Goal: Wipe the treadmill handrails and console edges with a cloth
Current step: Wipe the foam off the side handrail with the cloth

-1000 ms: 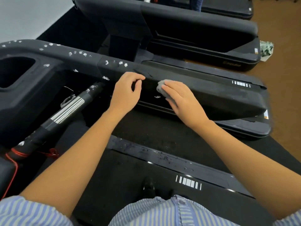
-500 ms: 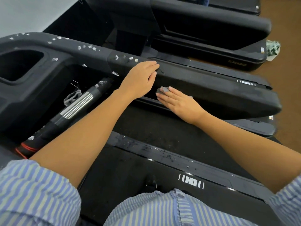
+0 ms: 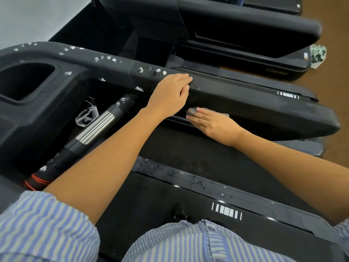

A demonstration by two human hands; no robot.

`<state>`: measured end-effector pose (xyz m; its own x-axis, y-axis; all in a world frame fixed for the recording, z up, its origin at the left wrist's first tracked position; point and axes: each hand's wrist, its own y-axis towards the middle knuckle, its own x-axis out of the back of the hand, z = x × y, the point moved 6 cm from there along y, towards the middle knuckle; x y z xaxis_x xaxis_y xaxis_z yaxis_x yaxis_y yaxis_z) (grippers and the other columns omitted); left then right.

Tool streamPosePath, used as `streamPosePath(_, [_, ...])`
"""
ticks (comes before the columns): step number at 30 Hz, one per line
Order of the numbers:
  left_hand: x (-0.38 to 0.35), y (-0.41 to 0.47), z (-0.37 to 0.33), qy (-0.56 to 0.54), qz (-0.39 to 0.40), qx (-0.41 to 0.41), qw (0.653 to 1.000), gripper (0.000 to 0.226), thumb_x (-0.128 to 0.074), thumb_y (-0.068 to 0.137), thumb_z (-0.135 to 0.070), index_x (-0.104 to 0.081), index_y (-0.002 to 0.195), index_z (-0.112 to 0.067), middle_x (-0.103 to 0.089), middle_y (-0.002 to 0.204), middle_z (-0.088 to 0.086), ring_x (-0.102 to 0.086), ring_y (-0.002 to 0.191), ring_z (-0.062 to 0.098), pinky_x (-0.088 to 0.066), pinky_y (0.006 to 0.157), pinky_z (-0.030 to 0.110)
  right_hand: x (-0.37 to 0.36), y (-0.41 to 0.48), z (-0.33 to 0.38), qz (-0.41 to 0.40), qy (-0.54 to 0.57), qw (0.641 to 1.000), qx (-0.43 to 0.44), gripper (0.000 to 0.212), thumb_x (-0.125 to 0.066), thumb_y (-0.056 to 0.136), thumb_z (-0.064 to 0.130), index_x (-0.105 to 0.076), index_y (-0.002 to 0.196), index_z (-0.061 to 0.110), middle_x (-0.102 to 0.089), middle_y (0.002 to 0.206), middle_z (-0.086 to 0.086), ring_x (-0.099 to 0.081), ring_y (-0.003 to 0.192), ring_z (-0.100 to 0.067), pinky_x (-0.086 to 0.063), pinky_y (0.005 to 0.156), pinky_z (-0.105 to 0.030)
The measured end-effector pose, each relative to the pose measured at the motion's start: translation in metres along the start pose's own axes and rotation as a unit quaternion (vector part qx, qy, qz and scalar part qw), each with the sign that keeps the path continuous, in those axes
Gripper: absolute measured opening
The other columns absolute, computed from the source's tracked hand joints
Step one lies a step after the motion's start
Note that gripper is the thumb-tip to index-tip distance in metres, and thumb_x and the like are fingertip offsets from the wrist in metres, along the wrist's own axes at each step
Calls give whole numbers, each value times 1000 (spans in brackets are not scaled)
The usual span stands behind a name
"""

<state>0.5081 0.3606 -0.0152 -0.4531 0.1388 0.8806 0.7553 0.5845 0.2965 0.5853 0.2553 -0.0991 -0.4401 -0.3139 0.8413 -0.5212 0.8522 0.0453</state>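
a: where's the cloth (image 3: 193, 110)?
b: grey wad, pinned under right hand (image 3: 211, 123), fingers straight and flat, low on the handrail (image 3: 264, 110) inner side. left hand (image 3: 168, 97) rests on the rail top, fingers together, loosely bent, holding nothing.
a: progress?
b: early, i judge. white flecks (image 3: 105, 58) dot the console edge (image 3: 56, 52) and the rail joint, all unwiped.

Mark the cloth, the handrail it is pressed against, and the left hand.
cloth (image 3: 191, 111): head view, grey corner at its left end.
handrail (image 3: 264, 112): head view, bare side face to the right of the cloth.
left hand (image 3: 170, 95): head view, back of the hand.
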Motion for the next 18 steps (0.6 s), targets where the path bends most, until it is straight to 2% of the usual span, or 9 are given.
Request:
streamPosePath(1, [0, 0, 0, 1, -1, 2, 1000, 37, -38, 97, -18, -51, 131, -10, -50, 137, 6, -41, 129, 19, -26, 106, 24, 1, 1, 0, -3, 2, 1000, -2, 56, -71, 72, 2, -56, 126, 1, -51, 136, -13, -46, 129, -26, -17, 117, -38])
streamPosePath(5, [0, 0, 0, -2, 5, 1, 1000, 38, -41, 96, -20, -50, 132, -10, -49, 138, 5, -40, 129, 18, -25, 106, 24, 15, -2, -7, -48, 45, 997, -40, 55, -65, 79, -1, -49, 131, -3, -46, 140, -19, -40, 133, -34, -4, 116, -41])
streamPosePath(7, [1, 0, 0, -6, 5, 1, 1000, 38, -42, 96, -20, -49, 132, -11, -49, 138, 5, -40, 129, 18, -25, 106, 24, 26, -6, -15, -73, 66, 992, -76, 56, -62, 81, -3, -44, 135, -3, -43, 142, -20, -36, 134, -37, -12, 117, -45])
streamPosePath(10, [0, -1, -1, -15, 4, 12, 1000, 39, -42, 96, -22, -49, 133, -11, -48, 139, 4, -39, 130, 17, -22, 106, 22, 37, -7, -32, -114, 136, 971, -159, 52, -45, 85, -8, -41, 136, -1, -43, 141, -21, -36, 133, -39, -25, 113, -48])
streamPosePath(14, [-1, -1, 0, -17, 3, 33, 999, 38, -40, 97, -24, -49, 133, -13, -48, 139, 1, -38, 131, 15, -19, 104, 17, 45, 1, -40, -134, 220, 942, -217, 49, -33, 85, -5, -48, 132, -1, -49, 136, -20, -43, 129, -38, -25, 112, -44])
streamPosePath(16, [-1, 0, -1, -29, 7, 46, 998, 38, -39, 98, -24, -50, 132, -13, -48, 139, 1, -38, 130, 14, -20, 104, 19, 48, 3, -42, -140, 250, 930, -231, 49, -34, 84, -5, -50, 130, 0, -51, 134, -19, -44, 127, -37, -25, 111, -43])
streamPosePath(18, [1, 1, 0, -51, 13, 60, 997, 36, -38, 98, -23, -52, 130, -13, -49, 138, 1, -39, 130, 13, -22, 104, 20, 50, 6, -46, -145, 281, 914, -252, 47, -43, 83, -9, -52, 129, 0, -52, 132, -19, -46, 125, -36, -27, 110, -43])
